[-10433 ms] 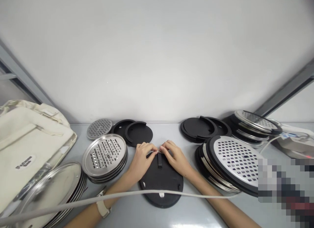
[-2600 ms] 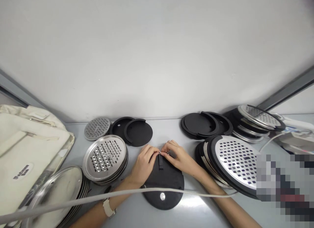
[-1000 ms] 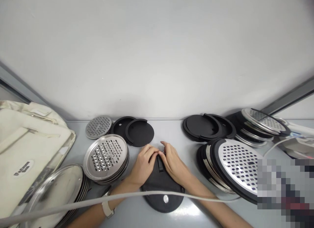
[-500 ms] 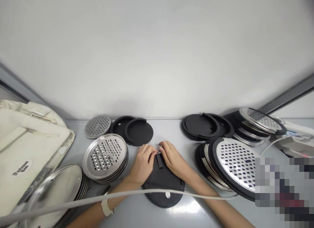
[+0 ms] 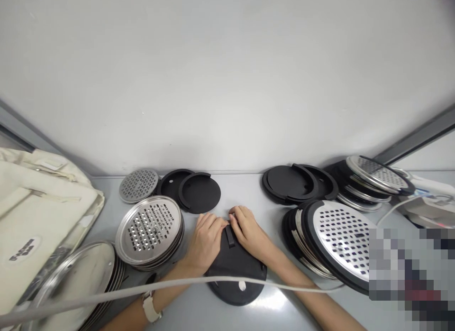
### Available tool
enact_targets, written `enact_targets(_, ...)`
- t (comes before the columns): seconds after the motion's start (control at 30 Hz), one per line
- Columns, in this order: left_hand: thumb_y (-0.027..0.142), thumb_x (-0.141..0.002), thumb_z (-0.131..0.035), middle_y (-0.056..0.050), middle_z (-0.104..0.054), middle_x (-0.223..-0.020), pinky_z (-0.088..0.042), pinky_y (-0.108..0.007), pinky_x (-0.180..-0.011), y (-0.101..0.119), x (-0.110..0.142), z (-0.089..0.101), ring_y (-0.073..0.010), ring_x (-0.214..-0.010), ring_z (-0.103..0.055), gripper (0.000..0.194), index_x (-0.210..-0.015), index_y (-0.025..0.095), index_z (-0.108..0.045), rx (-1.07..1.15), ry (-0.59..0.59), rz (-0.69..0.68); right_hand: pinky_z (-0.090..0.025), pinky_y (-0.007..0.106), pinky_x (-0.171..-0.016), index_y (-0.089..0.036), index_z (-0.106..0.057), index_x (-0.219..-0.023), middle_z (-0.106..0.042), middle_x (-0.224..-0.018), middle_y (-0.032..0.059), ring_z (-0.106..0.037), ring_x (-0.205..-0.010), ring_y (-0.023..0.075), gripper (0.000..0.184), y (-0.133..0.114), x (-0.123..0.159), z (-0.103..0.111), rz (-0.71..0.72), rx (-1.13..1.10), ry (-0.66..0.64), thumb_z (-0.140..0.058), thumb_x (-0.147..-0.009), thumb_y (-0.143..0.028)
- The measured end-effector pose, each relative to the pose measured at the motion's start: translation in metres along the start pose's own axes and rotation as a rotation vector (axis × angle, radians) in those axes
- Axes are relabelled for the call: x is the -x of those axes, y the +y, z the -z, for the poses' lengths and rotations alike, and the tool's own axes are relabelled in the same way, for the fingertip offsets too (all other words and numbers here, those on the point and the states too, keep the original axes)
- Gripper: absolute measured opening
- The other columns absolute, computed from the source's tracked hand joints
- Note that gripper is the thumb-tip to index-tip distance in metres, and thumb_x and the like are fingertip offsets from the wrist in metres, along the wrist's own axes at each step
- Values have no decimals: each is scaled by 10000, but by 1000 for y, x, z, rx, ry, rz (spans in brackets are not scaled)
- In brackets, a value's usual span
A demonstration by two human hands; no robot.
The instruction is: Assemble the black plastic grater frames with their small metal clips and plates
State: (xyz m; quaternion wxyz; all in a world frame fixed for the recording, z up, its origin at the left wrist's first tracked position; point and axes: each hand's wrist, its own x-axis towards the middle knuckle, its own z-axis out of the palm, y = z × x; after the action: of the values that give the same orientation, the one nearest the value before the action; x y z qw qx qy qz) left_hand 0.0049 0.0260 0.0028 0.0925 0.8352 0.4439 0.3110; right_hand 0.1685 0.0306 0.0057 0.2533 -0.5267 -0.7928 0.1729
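A black flat piece (image 5: 240, 264), rounded at its near end, lies on the table in front of me with a short black strap (image 5: 230, 237) near its far end. My left hand (image 5: 207, 241) is closed in a pinch on a small shiny metal piece (image 5: 228, 222) at the strap's far end; its exact kind is too small to tell. My right hand (image 5: 250, 234) rests on the far right of the black piece, fingers curled, thumb beside the metal piece. What its fingertips hold is hidden. A pale round spot (image 5: 242, 286) shows near the piece's near edge.
Round metal grater plates (image 5: 151, 230) are stacked at left, behind metal-rimmed lids (image 5: 76, 283) and a cream bag (image 5: 39, 212). Black round trays (image 5: 202, 192) stand at the back. Black-rimmed grater plates (image 5: 343, 236) are piled at right. A pale cable (image 5: 185, 281) crosses in front.
Both hands stay at the strap's far end, shifting only slightly. The right fingers have curled more closely over the far edge than a second ago. The view has turned a little.
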Motion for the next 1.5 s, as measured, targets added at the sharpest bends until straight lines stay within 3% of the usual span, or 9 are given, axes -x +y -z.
enact_targets(0.13,102,-909,-393,-15,-522,-737,-381,-323,-746,0,0,-2,-158,-740,-488,200,-782,173,-531,55,8,7,-413,368,-811,-194,-507,-939,-554,-900,65,-496,-853,202,208,0,-1,1,19,45,-23,-299,-942,-184)
enact_targets(0.37,76,-884,-414,2,-537,-734,-391,-296,-736,0,0,-3,-140,-736,-511,201,-760,181,-532,127,25,37,-406,369,-826,-206,-454,-1111,-559,-1027,71,-493,-896,205,251,-2,-1,3,20,12,-41,-287,-935,-146)
enact_targets(0.8,96,-872,-439,9,-548,-708,-388,-282,-702,3,-1,-1,-139,-725,-525,203,-714,186,-529,163,40,93,-407,356,-806,-194,-480,-990,-556,-940,64,-493,-869,200,211,2,-1,0,46,47,-24,-282,-934,-148)
enact_targets(1.13,77,-864,-456,15,-573,-734,-385,-304,-790,4,-3,1,-145,-762,-532,187,-729,187,-525,184,25,120,-403,346,-782,-195,-490,-906,-521,-887,60,-465,-828,200,198,1,-1,0,30,98,-62,-302,-916,-134)
enact_targets(1.5,92,-868,-476,25,-587,-738,-366,-288,-800,3,-4,2,-133,-784,-542,182,-723,183,-538,272,-15,178,-388,351,-801,-194,-472,-956,-512,-926,59,-444,-843,203,190,1,-2,-2,1,46,-87,-311,-897,-113)
